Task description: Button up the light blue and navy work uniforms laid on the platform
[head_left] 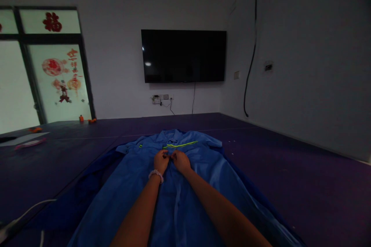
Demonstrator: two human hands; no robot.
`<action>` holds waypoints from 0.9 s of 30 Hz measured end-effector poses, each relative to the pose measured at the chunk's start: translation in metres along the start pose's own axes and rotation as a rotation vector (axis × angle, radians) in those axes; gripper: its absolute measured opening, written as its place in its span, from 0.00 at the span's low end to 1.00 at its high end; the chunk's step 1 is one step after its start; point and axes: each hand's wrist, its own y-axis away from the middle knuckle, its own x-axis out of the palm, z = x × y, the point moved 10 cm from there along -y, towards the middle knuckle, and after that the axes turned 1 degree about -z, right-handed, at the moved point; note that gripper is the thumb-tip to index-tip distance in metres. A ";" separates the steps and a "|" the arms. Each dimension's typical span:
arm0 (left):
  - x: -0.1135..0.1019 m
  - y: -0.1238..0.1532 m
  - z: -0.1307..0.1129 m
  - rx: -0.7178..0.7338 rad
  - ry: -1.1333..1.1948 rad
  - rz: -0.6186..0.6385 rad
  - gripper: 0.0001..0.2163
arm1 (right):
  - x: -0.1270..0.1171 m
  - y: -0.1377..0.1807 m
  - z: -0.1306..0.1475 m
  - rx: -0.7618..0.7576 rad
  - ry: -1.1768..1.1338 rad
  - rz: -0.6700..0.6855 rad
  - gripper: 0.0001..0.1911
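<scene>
A blue work jacket point(203, 173) with a yellow-green reflective stripe point(181, 145) across the chest lies spread flat, front up, on a dark purple surface point(290, 170). My left hand point(161, 161), with a pale beaded bracelet on the wrist, and my right hand point(180, 160) meet at the jacket's front opening just below the stripe. Both hands have their fingers pinched together on the fabric of the placket. What exactly sits between the fingertips is too small to make out.
A black wall-mounted television point(183, 56) hangs straight ahead, with sockets and cables point(162, 98) below it. A window with red paper decorations point(59, 73) is at the left. Small orange items point(87, 119) lie at the far edge, and a white cable point(26, 216) runs at the near left.
</scene>
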 end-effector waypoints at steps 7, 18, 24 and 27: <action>0.001 0.000 0.000 0.012 -0.027 0.000 0.12 | 0.001 0.000 0.000 0.005 0.020 0.012 0.07; 0.001 0.000 0.001 0.015 -0.059 0.011 0.13 | 0.004 -0.001 0.000 0.004 0.038 0.035 0.08; 0.001 -0.001 0.002 0.004 -0.081 0.012 0.14 | 0.004 -0.001 0.002 -0.001 0.043 0.042 0.09; 0.001 -0.001 0.002 -0.005 -0.092 0.016 0.14 | 0.004 0.000 0.002 0.003 0.045 0.042 0.09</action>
